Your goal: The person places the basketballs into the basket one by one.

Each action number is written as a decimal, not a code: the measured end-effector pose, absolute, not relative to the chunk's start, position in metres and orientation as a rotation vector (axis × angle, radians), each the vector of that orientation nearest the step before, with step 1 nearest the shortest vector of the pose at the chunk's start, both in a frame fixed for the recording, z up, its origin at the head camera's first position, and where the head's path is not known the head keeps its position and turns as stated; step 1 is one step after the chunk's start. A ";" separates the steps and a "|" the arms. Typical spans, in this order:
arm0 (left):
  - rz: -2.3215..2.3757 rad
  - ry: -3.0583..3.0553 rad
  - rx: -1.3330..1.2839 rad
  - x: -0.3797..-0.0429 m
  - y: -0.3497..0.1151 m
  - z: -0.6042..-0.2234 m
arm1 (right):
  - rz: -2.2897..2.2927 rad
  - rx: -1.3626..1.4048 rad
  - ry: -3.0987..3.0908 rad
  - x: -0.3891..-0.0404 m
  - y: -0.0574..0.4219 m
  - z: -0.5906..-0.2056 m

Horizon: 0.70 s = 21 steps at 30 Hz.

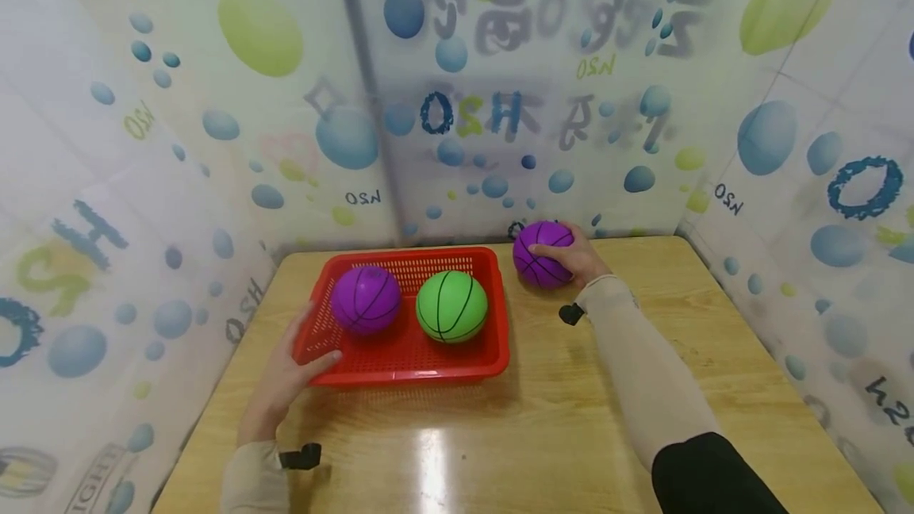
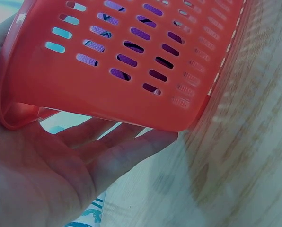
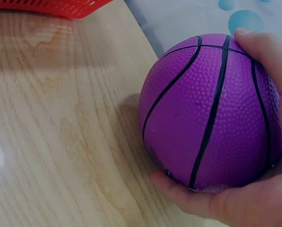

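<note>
A red plastic basket (image 1: 414, 377) with slotted walls stands on the table, holding a purple ball (image 1: 366, 300) at left and a green ball (image 1: 452, 306) at right. My left hand (image 1: 278, 379) grips the basket's left end, thumb over the rim; in the left wrist view its fingers lie against the outside of the slotted wall (image 2: 108, 101). To the right of the basket, near the table's back edge, my right hand (image 1: 584, 260) holds another purple ball (image 1: 534, 266) with black lines. The right wrist view shows thumb and fingers spread round this ball (image 3: 193, 118).
The wooden table (image 1: 557, 427) ends at the back against a printed curtain (image 1: 443, 173) with blue and green spots. Similar sheets hang along the left and right sides. A gap separates the basket's right side from the held ball.
</note>
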<state>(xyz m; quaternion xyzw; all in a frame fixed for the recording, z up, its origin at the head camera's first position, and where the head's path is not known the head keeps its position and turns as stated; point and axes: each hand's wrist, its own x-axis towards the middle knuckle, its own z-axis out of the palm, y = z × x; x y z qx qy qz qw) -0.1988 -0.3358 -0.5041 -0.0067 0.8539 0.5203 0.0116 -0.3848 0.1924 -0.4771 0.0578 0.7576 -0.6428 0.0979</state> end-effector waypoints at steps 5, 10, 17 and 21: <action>1.623 2.666 -0.004 -0.200 -0.337 -0.503 | -1.909 0.159 2.284 -0.384 0.192 -0.481; 1.625 2.672 0.016 -0.199 -0.336 -0.503 | -1.927 0.154 2.303 -0.384 0.194 -0.488; 1.622 2.668 0.003 -0.198 -0.335 -0.504 | -1.915 0.159 2.324 -0.382 0.195 -0.495; 1.639 2.669 0.016 -0.198 -0.336 -0.503 | -1.894 0.124 2.366 -0.380 0.193 -0.495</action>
